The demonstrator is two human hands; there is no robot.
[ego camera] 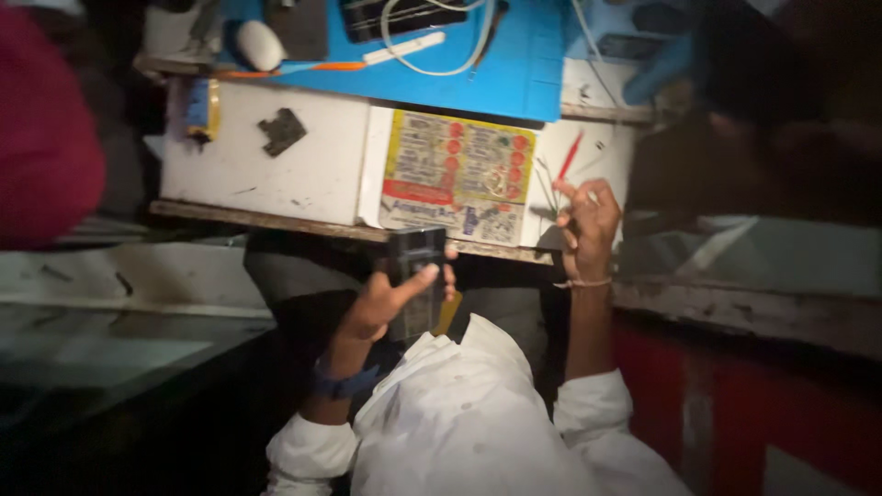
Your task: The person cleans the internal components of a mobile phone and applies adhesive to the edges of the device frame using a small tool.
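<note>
Dim workshop corner, scuffed white workbench point(276, 174) with a chipped wooden front edge, blue work mat point(514, 78) laid across its far part. Rectangular printed sheet point(457, 176) flat on the bench near the front edge, yellow ground with rows of red round marks and a red band lower left, corners slightly curled. Small dark jagged scrap point(282, 131) to its left on bare white board. On the mat: white oval mouse-shaped object point(260, 44), orange-handled slim tool point(303, 67), white cable loop point(441, 55) and a flat white bar point(404, 48). Left hand point(386, 298) below the bench edge, closed around a dark, glossy rectangular phone-like device point(416, 276), thumb lying across its face, blue band at the wrist. Right hand point(588, 230) raised at the bench's right front corner, fingers pinched on thin metal tweezers point(548, 188), a red slim stick point(570, 156) just above them on the white board; thread bracelet at that wrist. White crumpled cloth sleeves at the bottom, dark red blurred shape point(46, 129) at far left, worn red-painted panel point(735, 404) lower right
</note>
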